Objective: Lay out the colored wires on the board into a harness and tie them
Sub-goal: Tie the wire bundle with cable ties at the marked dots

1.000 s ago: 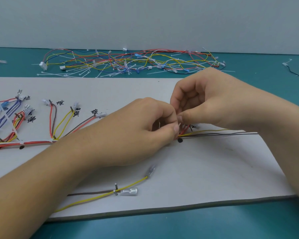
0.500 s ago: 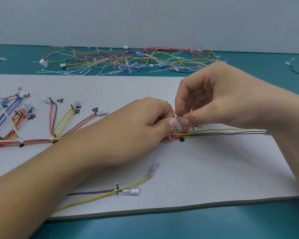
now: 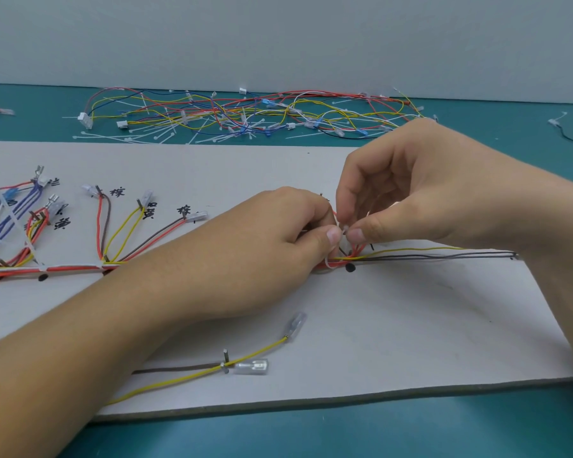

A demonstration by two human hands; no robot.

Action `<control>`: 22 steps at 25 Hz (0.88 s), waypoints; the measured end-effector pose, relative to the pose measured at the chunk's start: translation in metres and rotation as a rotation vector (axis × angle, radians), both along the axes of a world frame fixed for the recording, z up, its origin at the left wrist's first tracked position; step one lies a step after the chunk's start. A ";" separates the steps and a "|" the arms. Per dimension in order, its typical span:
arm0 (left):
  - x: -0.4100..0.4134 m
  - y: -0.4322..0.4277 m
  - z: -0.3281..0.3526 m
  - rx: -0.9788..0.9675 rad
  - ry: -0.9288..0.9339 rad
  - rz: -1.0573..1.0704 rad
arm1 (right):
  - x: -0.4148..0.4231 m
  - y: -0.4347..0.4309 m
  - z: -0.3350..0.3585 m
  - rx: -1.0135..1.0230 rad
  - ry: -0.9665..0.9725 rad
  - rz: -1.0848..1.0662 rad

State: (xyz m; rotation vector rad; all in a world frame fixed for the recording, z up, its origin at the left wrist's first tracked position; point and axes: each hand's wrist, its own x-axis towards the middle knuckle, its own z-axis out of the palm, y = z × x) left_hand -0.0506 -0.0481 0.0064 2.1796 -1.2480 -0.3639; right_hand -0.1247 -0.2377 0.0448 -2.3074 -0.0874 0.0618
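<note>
One seemingly-pinched tie [image 3: 343, 231], left hand [image 3: 265, 256], right hand [image 3: 420, 193]

- Every mark I can read is handwritten in black on my board [image 3: 278, 166].
- 棕 mark [image 3: 117, 192], towards the left.
- 黄 mark [image 3: 150, 213], just right of it.
- second 棕 [image 3: 183, 210], further right.
- second 黄 [image 3: 62, 223], far left.
- The blurred character [image 3: 55, 182] above that one I can't read for sure.

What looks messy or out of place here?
Nothing looks broken. The messy part is the tangled heap of wires and loose white ties on the teal table behind the board. It is jumbled, unlike the harness wires laid neatly on the board, where the left hand and right hand pinch a white tie.
</note>
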 end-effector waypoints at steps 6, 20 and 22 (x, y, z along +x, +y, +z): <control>-0.001 0.001 0.000 -0.018 -0.029 -0.005 | -0.002 0.004 0.000 -0.022 -0.008 0.017; -0.001 0.003 -0.001 -0.041 0.051 -0.045 | -0.001 0.000 0.000 0.063 0.027 0.027; -0.001 0.004 0.000 -0.041 0.084 -0.064 | -0.001 0.000 0.001 0.063 0.026 0.023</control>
